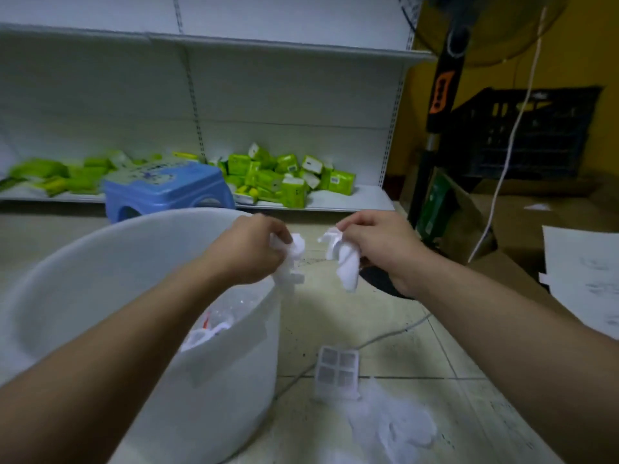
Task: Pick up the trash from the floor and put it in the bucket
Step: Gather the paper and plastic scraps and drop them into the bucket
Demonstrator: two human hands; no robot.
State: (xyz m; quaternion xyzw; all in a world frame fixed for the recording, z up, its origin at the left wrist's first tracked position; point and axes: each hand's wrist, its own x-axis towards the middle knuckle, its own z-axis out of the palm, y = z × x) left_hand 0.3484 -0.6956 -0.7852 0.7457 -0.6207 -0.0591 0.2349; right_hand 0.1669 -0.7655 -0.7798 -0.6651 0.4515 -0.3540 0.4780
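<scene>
- Stage: carrying phase of the task. Both hands are raised with trash in them; judged from the pose, the pick-up is done and the drop into the bucket (234,346) is the step in hand.
- Left hand (249,251): closed around a crumpled white wad (289,259), fingers curled tight; it hangs over the bucket's right rim, so part of the wad dangles just outside the wall.
- Right hand (375,244): closed on a second white piece (345,262), pinched at the top so the rest droops downward; it is held over the floor, beside the bucket and clear of its mouth.
- Next move, as a judgement: the right hand needs to travel left until it is over the opening, the left hand a little inward, and then both must let go; light, limp pieces may catch on the rim or flutter outside it.
- Bucket: white, smooth, slightly translucent plastic, round with a broad flared rim; crumpled clear and white scraps, one with a red mark, already lie at the bottom.
- Held pieces: soft, creased, paper- or tissue-like; the exact material is blurred.
- Remaining trash on the floor (335,316): a small white rectangular piece with four grey panels (337,371) near the bucket's base, and just beyond it a thin, wrinkled, translucent white heap (395,426).
- Floor: pale glossy tiles with dark specks; a grey cable (395,333) crosses them.
</scene>
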